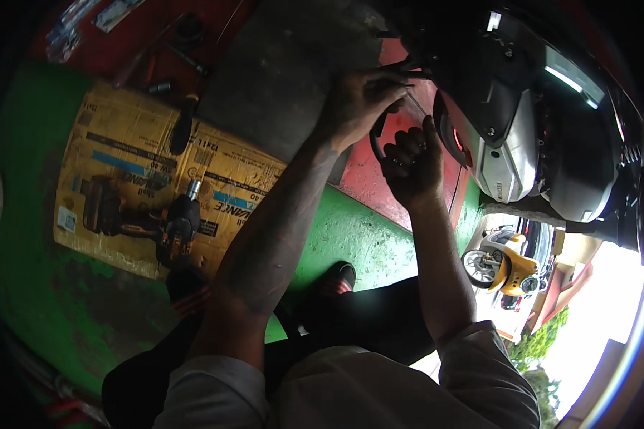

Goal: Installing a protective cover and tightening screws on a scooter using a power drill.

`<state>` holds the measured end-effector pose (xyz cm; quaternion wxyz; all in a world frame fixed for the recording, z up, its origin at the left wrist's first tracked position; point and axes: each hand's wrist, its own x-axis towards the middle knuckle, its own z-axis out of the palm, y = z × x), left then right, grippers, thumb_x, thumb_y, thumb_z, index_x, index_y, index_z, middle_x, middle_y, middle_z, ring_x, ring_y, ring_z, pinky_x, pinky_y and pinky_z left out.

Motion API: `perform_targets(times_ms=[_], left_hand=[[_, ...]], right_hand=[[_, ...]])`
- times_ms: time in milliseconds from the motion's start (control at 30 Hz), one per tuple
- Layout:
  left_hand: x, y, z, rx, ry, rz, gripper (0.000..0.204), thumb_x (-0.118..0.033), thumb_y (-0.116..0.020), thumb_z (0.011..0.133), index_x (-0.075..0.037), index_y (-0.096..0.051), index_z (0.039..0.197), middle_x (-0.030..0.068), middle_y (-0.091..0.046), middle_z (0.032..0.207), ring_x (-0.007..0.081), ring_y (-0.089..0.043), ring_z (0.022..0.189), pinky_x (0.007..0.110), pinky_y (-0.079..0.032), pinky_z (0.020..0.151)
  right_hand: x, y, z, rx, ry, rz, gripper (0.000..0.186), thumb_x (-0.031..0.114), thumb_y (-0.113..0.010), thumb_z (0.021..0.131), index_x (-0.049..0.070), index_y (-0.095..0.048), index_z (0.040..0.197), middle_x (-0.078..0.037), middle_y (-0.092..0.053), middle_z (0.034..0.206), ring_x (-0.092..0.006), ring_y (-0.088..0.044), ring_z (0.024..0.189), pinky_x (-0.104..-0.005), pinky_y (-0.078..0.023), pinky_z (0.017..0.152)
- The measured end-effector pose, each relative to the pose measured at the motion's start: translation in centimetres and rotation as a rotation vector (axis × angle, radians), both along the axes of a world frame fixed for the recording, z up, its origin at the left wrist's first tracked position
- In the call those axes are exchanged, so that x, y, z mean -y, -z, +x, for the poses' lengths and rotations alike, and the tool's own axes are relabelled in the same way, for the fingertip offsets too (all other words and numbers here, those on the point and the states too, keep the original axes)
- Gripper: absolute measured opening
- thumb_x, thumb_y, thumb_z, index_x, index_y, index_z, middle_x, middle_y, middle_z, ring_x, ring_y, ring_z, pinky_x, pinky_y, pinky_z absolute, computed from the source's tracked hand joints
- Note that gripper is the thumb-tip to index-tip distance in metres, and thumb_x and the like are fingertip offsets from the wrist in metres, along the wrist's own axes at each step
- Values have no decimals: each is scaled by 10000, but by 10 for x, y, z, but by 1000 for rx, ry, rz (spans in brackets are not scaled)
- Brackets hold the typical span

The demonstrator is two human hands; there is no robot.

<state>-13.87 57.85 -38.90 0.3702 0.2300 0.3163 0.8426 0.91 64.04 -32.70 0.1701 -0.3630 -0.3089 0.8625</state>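
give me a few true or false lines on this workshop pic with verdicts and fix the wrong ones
1. The black cordless power tool lies on the flattened brown cardboard. True.
2. The bare left hand rests flat on the cardboard. False: it is raised near the dark motorcycle with a silver side cover.
3. The bare right hand has its fingers curled. True.
4. The painted floor beside the cardboard's left edge is blue. False: it is green.
5. A yellow motor scooter shows at the picture's right. True.
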Motion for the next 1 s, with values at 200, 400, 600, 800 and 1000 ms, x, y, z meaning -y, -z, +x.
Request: perform_targets(times_ms=[200, 400, 600, 800, 1000], left_hand=[[-37, -2, 18, 111, -89, 6, 185, -13, -711, 947, 36, -718, 1126, 115, -743, 982, 143, -702, 861, 269, -587, 777], [-53, -7, 18, 71, -125, -15, 173, -121, -771, 912, -1, -755, 1035, 91, -750, 905, 133, -721, 786, 268, -583, 675], [-48, -15, 19, -10, -210, -105, 171, -145, -781, 909, -32, -761, 1035, 89, -746, 820, 131, -725, 701, 259, -570, 550], [-55, -22, 30, -127, -389, -169, 140, -120, -806, 866, -48, -765, 978, 77, -747, 760, 110, -703, 634, 261, -548, 559], [-58, -18, 30, -151, -442, -124, 145, -97, -818, 838, -51, -764, 963, 87, -758, 796, 128, -702, 631, 273, -548, 594]], right_hand=[[-29, -1, -14, 94, -39, 276, 282, 434, -575, 1062, 208, -607, 1228, 91, -342, 637, -31, -340, 541, -189, -265, 472], [-59, -1, -24, 74, 52, 287, 136, 344, -556, 1080, 235, -622, 1125, 95, -333, 632, -30, -337, 548, -192, -264, 472], [-69, 4, -34, 144, 70, 371, 214, 322, -517, 1084, 142, -624, 1126, 73, -509, 756, -45, -474, 662, -208, -387, 554], [-86, 8, -35, -182, -314, 83, 405, 389, -477, 1084, 67, -598, 1297, -70, -635, 1277, -186, -614, 1189, -376, -492, 1045], [-104, 11, -32, -218, -284, -41, 463, 411, -470, 1079, 35, -581, 1325, -110, -626, 1309, -202, -608, 1221, -391, -482, 1076]])
